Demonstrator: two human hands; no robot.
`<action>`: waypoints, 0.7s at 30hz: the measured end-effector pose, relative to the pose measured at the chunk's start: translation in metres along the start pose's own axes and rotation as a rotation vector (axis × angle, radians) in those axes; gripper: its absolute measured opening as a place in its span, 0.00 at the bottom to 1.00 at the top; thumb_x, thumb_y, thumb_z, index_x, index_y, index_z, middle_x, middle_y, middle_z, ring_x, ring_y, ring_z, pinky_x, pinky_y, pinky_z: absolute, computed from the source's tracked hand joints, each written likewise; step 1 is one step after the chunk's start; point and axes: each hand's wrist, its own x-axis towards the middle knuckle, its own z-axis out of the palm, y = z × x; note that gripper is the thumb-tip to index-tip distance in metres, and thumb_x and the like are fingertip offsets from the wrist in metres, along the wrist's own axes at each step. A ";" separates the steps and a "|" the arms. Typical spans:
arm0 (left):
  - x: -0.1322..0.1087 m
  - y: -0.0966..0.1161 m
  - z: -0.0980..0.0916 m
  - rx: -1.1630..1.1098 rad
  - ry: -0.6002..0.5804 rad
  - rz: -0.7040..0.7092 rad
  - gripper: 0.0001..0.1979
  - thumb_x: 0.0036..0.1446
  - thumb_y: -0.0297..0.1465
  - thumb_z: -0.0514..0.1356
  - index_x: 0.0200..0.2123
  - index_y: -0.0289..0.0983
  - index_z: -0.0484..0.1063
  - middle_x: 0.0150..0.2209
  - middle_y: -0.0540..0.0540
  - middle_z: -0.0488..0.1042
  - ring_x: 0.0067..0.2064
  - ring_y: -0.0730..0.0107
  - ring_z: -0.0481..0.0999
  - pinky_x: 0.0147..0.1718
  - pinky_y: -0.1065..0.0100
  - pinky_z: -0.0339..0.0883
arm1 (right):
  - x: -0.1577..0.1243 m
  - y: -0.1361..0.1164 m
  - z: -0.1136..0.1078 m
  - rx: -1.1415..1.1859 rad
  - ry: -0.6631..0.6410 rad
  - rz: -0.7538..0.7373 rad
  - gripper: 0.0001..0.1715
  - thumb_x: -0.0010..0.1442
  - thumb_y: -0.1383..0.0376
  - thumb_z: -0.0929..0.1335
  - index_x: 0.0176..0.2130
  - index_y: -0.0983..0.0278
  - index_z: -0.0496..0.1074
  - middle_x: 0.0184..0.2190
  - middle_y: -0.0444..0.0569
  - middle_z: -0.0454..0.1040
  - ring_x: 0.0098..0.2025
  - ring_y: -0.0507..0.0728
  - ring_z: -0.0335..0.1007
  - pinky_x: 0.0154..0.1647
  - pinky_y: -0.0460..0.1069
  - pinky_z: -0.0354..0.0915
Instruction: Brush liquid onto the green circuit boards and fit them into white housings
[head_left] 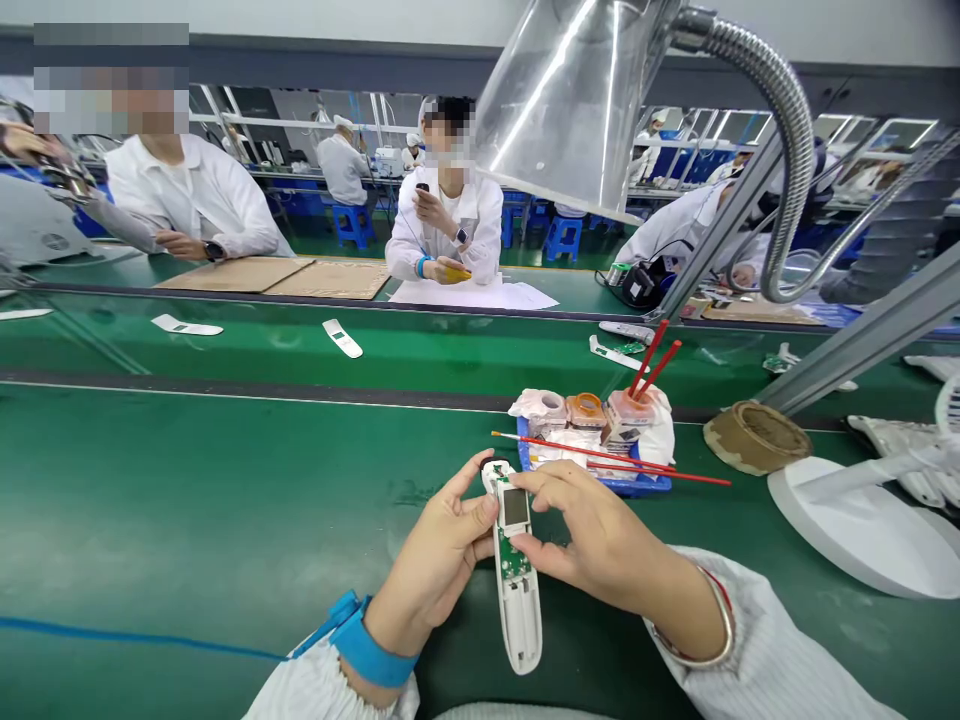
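Green surface point(187, 500) spreads to the left of the hands, and a thin blue cord point(127, 628) crosses it to a blue wrist strap point(371, 640) on the left wrist. The left hand point(435, 560) is closed on a long white plastic housing point(519, 630), with the thumb and fingers pinching its upper part from the side. This housing lies between the hands, open face up, showing a green circuit board point(512, 562) and a small grey display point(515, 507); whether its lower end touches the surface cannot be told. The right hand point(600, 530) grips the same piece from the other side, its fingertips point(527, 483) resting near the display. Just beyond the right hand sits a blue tray point(637, 486) holding cloth-wrapped pots point(544, 408) and an orange tape roll point(585, 408), with long red swab sticks point(600, 455) lying across it and jutting past its rim. Farther right are a brown tape roll point(754, 437) and a round white stand base point(847, 520). Bare fingers could smudge the display or stress the exposed board, a loosened pinch could drop the housing, and a stray wrist could catch the jutting sticks and scatter them.
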 end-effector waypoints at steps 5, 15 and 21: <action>-0.002 -0.006 0.000 0.028 -0.021 0.029 0.37 0.52 0.30 0.63 0.62 0.39 0.49 0.32 0.45 0.76 0.34 0.71 0.74 0.35 0.70 0.66 | -0.002 -0.002 -0.002 -0.037 -0.079 0.002 0.22 0.58 0.71 0.65 0.51 0.69 0.59 0.33 0.53 0.69 0.40 0.60 0.66 0.38 0.56 0.68; -0.007 -0.005 0.014 0.193 0.050 0.191 0.33 0.51 0.30 0.64 0.58 0.38 0.54 0.33 0.46 0.77 0.36 0.70 0.74 0.38 0.70 0.65 | -0.028 -0.014 0.022 0.350 0.320 0.284 0.19 0.57 0.73 0.65 0.46 0.60 0.57 0.50 0.55 0.65 0.43 0.56 0.66 0.41 0.54 0.68; -0.004 -0.002 0.016 0.209 0.072 0.194 0.33 0.49 0.32 0.65 0.57 0.37 0.56 0.32 0.45 0.77 0.35 0.65 0.76 0.36 0.68 0.67 | -0.036 -0.015 0.030 0.902 -0.036 0.794 0.16 0.64 0.54 0.60 0.45 0.63 0.61 0.37 0.50 0.69 0.39 0.55 0.69 0.39 0.52 0.68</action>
